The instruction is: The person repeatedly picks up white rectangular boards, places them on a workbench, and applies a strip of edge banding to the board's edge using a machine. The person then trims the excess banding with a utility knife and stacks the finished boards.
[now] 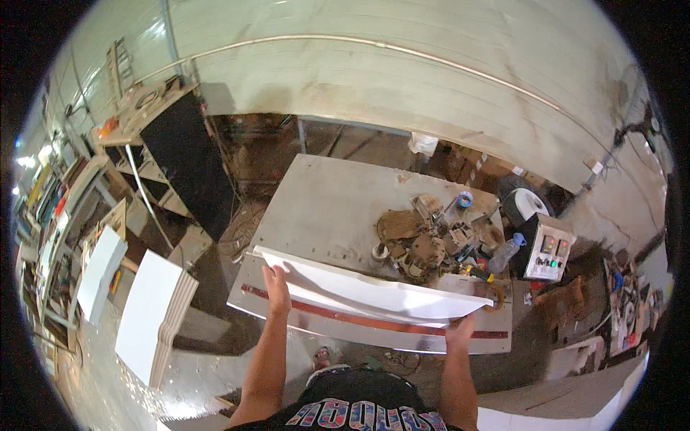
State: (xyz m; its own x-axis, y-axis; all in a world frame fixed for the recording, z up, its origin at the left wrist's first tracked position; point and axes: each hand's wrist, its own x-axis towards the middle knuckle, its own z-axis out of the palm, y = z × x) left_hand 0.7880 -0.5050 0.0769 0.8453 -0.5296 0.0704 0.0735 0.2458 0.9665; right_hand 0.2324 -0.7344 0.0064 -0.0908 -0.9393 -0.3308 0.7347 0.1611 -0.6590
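I hold a long white panel (366,291) flat above the near edge of a grey metal worktable (323,208). My left hand (277,287) grips the panel's left end, fingers curled over its edge. My right hand (460,332) holds the right end from below, near the panel's pointed corner. The panel runs slanted from upper left to lower right. A red stripe (374,320) runs along the table's front edge just under it.
A heap of brown gloves, rags and tools (431,241) lies on the table's right half, with a tape roll (465,200) and a plastic bottle (505,253). A control box with buttons (548,248) stands at right. A stack of white panels (154,316) leans at left, beside shelves (154,158).
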